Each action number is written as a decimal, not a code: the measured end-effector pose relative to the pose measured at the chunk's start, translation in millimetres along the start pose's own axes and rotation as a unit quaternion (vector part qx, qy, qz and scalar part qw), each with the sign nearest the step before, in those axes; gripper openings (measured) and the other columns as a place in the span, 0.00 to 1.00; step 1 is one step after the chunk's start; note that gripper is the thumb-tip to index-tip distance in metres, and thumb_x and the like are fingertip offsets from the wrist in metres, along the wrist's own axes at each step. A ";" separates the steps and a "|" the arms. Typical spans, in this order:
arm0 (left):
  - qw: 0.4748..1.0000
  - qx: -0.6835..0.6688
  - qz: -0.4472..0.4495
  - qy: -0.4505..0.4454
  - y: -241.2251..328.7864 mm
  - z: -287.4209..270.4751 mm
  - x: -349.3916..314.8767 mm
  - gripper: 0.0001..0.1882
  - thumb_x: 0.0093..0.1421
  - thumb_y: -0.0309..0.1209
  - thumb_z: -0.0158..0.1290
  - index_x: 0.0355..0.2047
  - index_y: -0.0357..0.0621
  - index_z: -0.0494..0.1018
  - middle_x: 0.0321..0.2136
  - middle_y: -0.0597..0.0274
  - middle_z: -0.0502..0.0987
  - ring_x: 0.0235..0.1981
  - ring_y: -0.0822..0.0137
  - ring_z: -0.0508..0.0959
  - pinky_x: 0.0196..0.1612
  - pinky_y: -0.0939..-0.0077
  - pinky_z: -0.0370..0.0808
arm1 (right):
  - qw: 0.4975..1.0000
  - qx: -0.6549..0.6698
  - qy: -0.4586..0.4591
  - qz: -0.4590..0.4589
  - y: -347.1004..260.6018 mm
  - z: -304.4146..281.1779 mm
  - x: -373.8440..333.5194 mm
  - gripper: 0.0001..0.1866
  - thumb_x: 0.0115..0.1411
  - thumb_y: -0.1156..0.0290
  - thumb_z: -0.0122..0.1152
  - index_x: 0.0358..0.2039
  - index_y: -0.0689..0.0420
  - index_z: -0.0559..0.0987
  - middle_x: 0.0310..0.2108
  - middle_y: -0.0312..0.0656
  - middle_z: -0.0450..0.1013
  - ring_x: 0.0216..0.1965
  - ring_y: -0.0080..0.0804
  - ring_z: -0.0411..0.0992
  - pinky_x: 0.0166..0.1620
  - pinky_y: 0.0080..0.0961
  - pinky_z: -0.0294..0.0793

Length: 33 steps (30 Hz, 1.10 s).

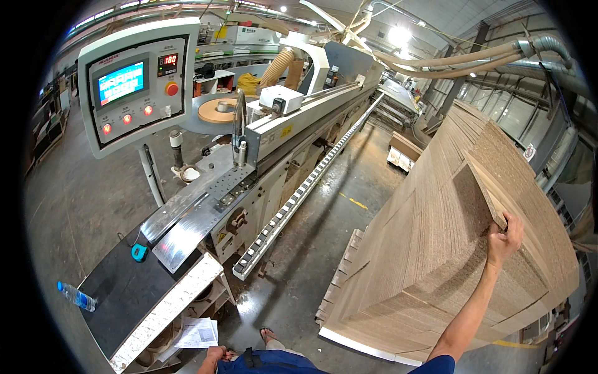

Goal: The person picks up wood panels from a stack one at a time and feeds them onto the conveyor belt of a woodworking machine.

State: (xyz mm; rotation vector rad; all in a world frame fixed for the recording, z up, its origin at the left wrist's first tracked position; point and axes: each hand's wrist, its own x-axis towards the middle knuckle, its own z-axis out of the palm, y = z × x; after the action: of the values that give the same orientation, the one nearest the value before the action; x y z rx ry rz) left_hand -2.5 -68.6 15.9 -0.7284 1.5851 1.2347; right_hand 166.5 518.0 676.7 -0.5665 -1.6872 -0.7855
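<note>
On the right, my right hand (506, 240) grips the near corner of a wood-grain board (485, 190). The board is tilted up out of a tall stack of similar boards (398, 249), which shows brown chipboard edges. At the lower edge, my left hand (217, 355) is low by my body with its fingers curled. It is right beside the corner of some printed paper sheets (198, 333); whether it holds them or anything else, I cannot make out.
A long edge-banding machine (268, 174) runs away ahead, with a roller rail (311, 181) along its side. Its control panel (138, 81) stands at left. A water bottle (78, 297) and a teal tape measure (139, 252) lie on the black-topped table (131, 305). A pallet (339, 274) edges the stack.
</note>
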 end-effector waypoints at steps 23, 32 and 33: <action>0.999 0.002 0.021 -0.030 18.5 12.5 3.2 0.07 0.55 0.23 0.44 0.24 0.30 0.67 0.19 0.51 0.73 0.16 0.63 0.74 0.17 0.67 0.74 | 1.000 -0.007 -0.006 -0.020 7.2 -2.3 -2.8 0.13 0.39 0.77 0.58 0.30 0.54 0.75 0.29 0.37 0.71 0.34 0.35 0.69 0.39 0.30 0.66; 0.998 -0.035 0.006 -0.044 19.9 10.5 6.9 0.08 0.58 0.26 0.46 0.27 0.31 0.68 0.19 0.53 0.73 0.15 0.64 0.73 0.16 0.68 0.73 | 0.998 0.005 0.018 -0.052 -16.6 -19.9 3.4 0.14 0.37 0.80 0.55 0.29 0.56 0.74 0.27 0.38 0.71 0.31 0.36 0.68 0.40 0.30 0.66; 0.998 -0.036 0.006 -0.043 19.4 9.2 7.1 0.08 0.58 0.26 0.46 0.27 0.31 0.68 0.19 0.53 0.73 0.15 0.64 0.73 0.16 0.68 0.73 | 0.998 0.018 0.025 -0.052 -20.2 -22.0 4.2 0.14 0.37 0.80 0.55 0.29 0.56 0.74 0.27 0.38 0.71 0.31 0.36 0.68 0.39 0.30 0.66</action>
State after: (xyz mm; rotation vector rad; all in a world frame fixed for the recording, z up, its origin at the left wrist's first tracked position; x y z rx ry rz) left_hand -19.1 -53.2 16.3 -0.7023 1.4838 1.3204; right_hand 165.1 488.1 679.8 -0.4338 -1.6910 -0.8357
